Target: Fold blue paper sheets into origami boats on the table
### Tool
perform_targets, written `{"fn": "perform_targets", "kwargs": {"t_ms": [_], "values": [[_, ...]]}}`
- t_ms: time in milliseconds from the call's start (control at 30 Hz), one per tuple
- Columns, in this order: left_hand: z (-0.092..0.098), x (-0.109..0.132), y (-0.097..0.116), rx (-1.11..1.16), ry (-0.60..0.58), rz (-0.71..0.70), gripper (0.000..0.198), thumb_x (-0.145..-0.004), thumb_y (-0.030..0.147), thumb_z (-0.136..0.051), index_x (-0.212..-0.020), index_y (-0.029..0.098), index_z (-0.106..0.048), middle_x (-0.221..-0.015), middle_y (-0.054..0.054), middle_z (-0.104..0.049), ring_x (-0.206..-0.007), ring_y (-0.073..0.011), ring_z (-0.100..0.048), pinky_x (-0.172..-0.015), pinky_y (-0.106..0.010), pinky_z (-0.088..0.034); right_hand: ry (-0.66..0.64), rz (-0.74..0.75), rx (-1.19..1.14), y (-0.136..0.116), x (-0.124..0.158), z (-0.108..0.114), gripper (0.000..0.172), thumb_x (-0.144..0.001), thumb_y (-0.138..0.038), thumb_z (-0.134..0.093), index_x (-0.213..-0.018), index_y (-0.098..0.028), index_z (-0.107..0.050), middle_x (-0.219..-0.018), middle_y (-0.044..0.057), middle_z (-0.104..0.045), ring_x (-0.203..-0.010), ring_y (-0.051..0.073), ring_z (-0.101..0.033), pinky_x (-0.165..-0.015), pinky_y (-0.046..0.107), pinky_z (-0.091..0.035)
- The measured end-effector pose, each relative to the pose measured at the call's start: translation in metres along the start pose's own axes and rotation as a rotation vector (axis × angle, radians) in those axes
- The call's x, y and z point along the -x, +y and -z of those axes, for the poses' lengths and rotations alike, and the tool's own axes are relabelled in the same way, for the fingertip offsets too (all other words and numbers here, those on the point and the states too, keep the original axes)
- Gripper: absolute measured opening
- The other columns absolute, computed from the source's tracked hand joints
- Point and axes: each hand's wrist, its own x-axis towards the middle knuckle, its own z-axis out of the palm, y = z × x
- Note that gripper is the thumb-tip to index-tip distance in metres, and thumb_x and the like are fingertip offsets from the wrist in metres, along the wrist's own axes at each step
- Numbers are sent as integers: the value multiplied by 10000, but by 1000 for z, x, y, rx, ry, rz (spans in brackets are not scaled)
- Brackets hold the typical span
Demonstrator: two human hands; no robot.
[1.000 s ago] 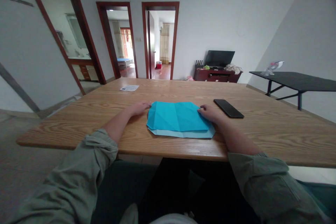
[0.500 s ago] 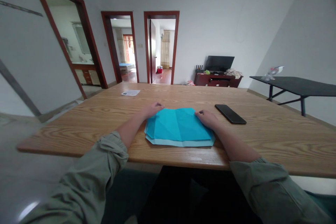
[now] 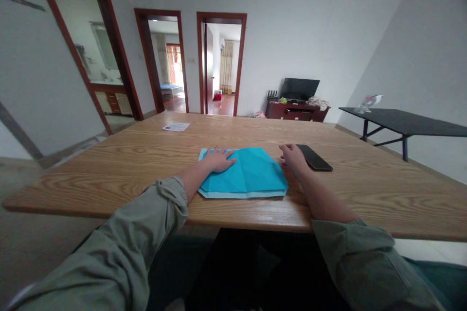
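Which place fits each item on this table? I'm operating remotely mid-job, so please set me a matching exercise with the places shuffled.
Items:
1. Left hand
2. Right hand
3. Black smartphone
4. Small white printed sheet

Places:
A. Near the far edge of the wood-grain table
B. Flat on the turquoise folded paper
C. On the table, to the right of the right hand
D. Between the paper and the phone

Pairs: 1-B, 2-D, 3-C, 4-A
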Motion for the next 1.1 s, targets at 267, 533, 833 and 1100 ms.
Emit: {"fn": "perform_targets", "kwargs": {"t_ms": [267, 533, 833, 1100], "values": [[0, -7, -3, -9, 19, 39, 713, -856, 713, -154, -1473, 370, -257, -1560, -41, -232, -1422, -358, -181, -1097, -624, -121, -94, -179, -234, -11, 13, 1, 183, -796, -315, -543, -939, -205, -510, -1108, 104, -631, -548, 117, -575, -449, 251, -458], [-2, -10, -4, 19, 52, 60, 729, -855, 714, -153, -1466, 339, -284, -1543, -69, -275, -1412, -362, -203, -1093, -628, -126, -139, -145, -441, -12, 14, 7, 196, -794, -296, -559, -961, -202, -523, -1077, 102, -658, -736, 162, -659, -629, 268, -534], [7, -6, -5, 117, 44, 60, 714, -863, 683, -202, -1461, 305, -305, -1543, -70, -277, -1409, -379, -202, -1090, -633, -124, -248, -179, -446, -8, 9, 10, 286, -807, -348, -516, -1051, -200, -495, -1092, 127, -625, -850, 181, -661, -702, 278, -559], [9, -6, -9, 152, 45, 64, 697, -864, 679, -218, -1450, 316, -321, -1541, -48, -286, -1417, -364, -187, -1104, -614, -127, -204, -40, -83, -1, 11, 3, 528, -737, -362, -664, -1216, -186, -528, -1033, 105, -676, -830, 202, -660, -691, 300, -529]]}}
